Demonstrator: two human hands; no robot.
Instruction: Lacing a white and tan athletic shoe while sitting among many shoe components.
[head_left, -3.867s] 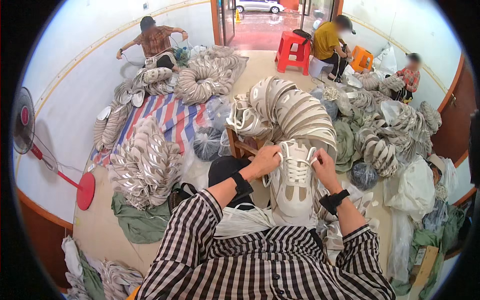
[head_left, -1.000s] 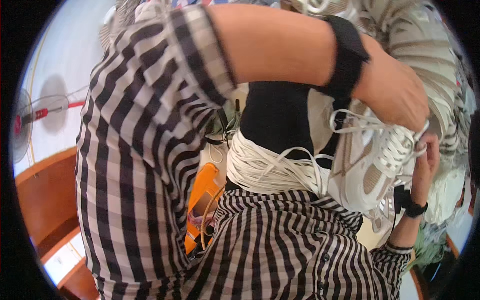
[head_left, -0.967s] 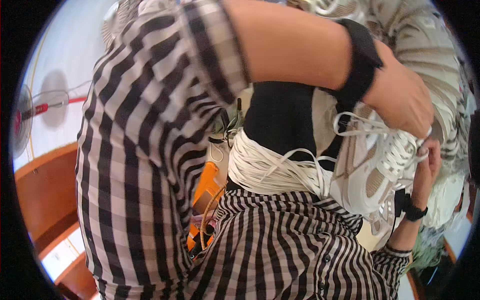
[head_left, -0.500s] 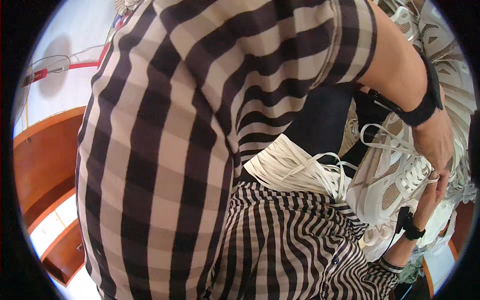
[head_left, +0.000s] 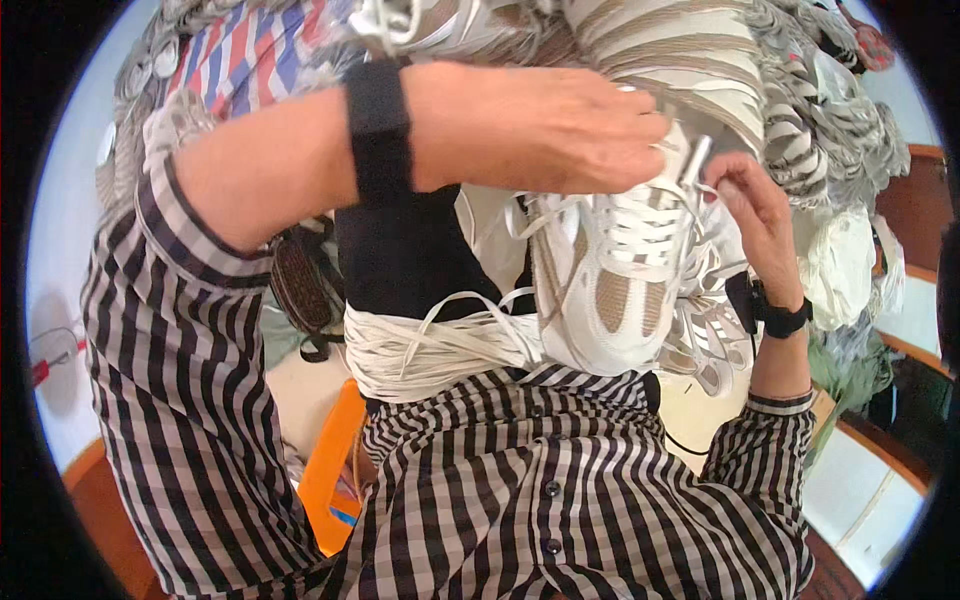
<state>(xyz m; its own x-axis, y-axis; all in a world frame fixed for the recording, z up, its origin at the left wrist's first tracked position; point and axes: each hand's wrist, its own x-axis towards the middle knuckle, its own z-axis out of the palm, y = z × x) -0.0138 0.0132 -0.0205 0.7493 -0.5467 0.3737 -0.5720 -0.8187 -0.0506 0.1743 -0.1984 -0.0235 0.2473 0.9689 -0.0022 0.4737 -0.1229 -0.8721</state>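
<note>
A white and beige sneaker [head_left: 585, 300] stands over my lap with its toe toward me, white laces crossing its front. My left hand [head_left: 545, 125] is closed above the sneaker's tongue, slightly blurred. Its fingertips curl down by the top lace rows, and what they grip is hidden. On the other side of the shoe opening, my right hand [head_left: 755, 205] pinches a white shoelace [head_left: 690, 185] between thumb and fingers. A thick bundle of off-white laces [head_left: 430, 350] lies across my lap, left of the toe, with a few loops sticking up.
Stacked beige and white sneakers [head_left: 670, 50] fill the far side. More shoes [head_left: 705, 345] sit right of the sneaker. A pale plastic bag [head_left: 840, 265] lies beyond my right wrist. An orange chair part [head_left: 335, 470] and a dark woven item [head_left: 303, 280] are at my left.
The view has swung round, so sneaker, lap and both arms now appear nearer the middle. My left hand has lifted away from my right; the two were close together at the laces.
</note>
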